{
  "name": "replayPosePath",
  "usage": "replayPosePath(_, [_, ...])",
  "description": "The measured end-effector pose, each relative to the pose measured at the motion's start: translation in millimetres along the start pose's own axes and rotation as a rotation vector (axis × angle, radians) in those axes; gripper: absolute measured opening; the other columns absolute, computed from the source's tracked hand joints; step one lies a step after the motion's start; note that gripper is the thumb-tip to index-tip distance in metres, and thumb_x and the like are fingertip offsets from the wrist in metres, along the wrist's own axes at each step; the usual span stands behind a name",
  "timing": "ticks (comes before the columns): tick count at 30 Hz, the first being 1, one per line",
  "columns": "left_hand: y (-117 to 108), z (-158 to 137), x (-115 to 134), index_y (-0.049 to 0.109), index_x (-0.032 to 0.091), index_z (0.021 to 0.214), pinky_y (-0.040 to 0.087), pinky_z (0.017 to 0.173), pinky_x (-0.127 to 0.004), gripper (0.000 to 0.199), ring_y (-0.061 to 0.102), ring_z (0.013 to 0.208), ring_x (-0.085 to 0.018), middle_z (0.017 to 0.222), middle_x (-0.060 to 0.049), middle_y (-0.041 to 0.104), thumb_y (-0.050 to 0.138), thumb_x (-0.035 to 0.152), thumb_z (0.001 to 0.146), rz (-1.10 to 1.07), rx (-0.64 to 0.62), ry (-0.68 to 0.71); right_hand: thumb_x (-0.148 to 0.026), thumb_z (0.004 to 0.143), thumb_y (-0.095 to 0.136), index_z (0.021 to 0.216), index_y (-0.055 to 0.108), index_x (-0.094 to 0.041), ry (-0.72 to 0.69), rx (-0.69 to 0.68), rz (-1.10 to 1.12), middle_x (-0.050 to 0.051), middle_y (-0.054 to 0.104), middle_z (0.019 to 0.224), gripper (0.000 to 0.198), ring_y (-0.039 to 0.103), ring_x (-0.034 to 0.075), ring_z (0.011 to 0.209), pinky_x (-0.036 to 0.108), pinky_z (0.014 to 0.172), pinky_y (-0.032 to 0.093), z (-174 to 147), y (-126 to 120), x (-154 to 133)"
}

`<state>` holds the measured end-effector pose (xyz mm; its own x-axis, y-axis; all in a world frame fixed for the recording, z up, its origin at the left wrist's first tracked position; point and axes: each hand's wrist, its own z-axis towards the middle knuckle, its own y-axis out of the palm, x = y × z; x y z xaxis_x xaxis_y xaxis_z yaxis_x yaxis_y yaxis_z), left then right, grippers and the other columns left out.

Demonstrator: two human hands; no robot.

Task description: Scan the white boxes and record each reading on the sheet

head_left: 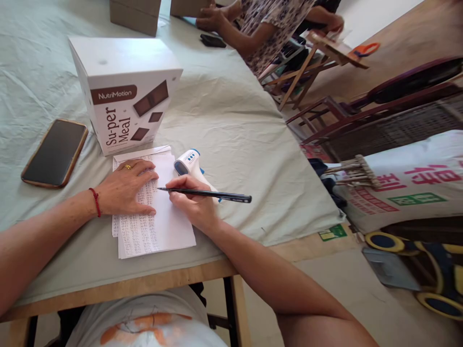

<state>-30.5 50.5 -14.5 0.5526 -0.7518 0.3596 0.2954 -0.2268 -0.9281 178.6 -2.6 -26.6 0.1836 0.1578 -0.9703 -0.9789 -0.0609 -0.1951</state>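
My left hand (125, 189) lies flat with its fingers apart on a small stack of white paper (175, 231). Columns of handwritten characters cover the left part of the top sheet. Pinched in my right hand (193, 205) is a black pen (217, 193), its tip at the sheet just right of the writing. Behind my right hand rests a white and blue handheld infrared thermometer (193, 166), partly hidden by the hand. A white box printed "NutriMotion Su-per Meal" (126, 96) stands beyond the paper. Left of the box lies a dark-screened phone (55, 152) in a brown-edged case.
A pale green cloth (224, 125) covers the table. Brown boxes (134, 17) and a black object (212, 40) are at the far side, near another person's hands (213, 18). To the right stand a folding wooden stool (307, 67) and a printed white sack (412, 178).
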Motion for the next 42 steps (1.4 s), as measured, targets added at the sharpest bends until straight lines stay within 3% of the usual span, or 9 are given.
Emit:
replayPosePath(5, [0.4, 0.5, 0.8, 0.057, 0.015, 0.127, 0.037, 0.112, -0.053, 0.073, 0.045, 0.135, -0.038, 0.142, -0.019, 0.051, 0.079, 0.059, 0.073, 0.002, 0.001, -0.004, -0.018, 0.073, 0.059, 0.073, 0.058, -0.024, -0.128, 0.019, -0.188, -0.003, 0.059, 0.064, 0.006, 0.053, 0.013, 0.055, 0.029, 0.051, 0.047, -2.1, 5.7, 5.4])
replayPosePath(16, [2.0, 1.0, 0.5, 0.057, 0.014, 0.128, 0.036, 0.114, -0.053, 0.075, 0.044, 0.137, -0.038, 0.144, -0.019, 0.05, 0.08, 0.059, 0.072, 0.003, -0.01, -0.018, -0.016, 0.078, 0.055, 0.073, 0.055, -0.024, -0.284, 0.018, -0.296, -0.003, 0.06, 0.064, 0.01, 0.054, 0.013, 0.056, 0.029, 0.053, 0.048, -2.1, 6.7, 8.0])
replayPosePath(31, [1.7, 0.9, 0.4, 0.056, 0.015, 0.127, 0.036, 0.114, -0.053, 0.073, 0.044, 0.137, -0.038, 0.144, -0.018, 0.05, 0.079, 0.058, 0.073, -0.002, -0.011, -0.014, -0.016, 0.077, 0.054, 0.074, 0.054, -0.024, -0.238, -0.038, -0.328, -0.003, 0.059, 0.065, 0.009, 0.053, 0.014, 0.057, 0.031, 0.054, 0.048, -2.6, 4.3, 8.0])
replayPosePath(42, [2.4, 0.8, 0.0, 0.056, 0.015, 0.128, 0.036, 0.113, -0.055, 0.072, 0.044, 0.136, -0.039, 0.144, -0.019, 0.05, 0.078, 0.058, 0.073, -0.009, -0.007, -0.014, -0.016, 0.076, 0.054, 0.073, 0.053, -0.024, -0.239, -0.008, -0.312, -0.002, 0.058, 0.064, 0.008, 0.052, 0.014, 0.056, 0.031, 0.054, 0.048, -2.4, 5.7, 7.2])
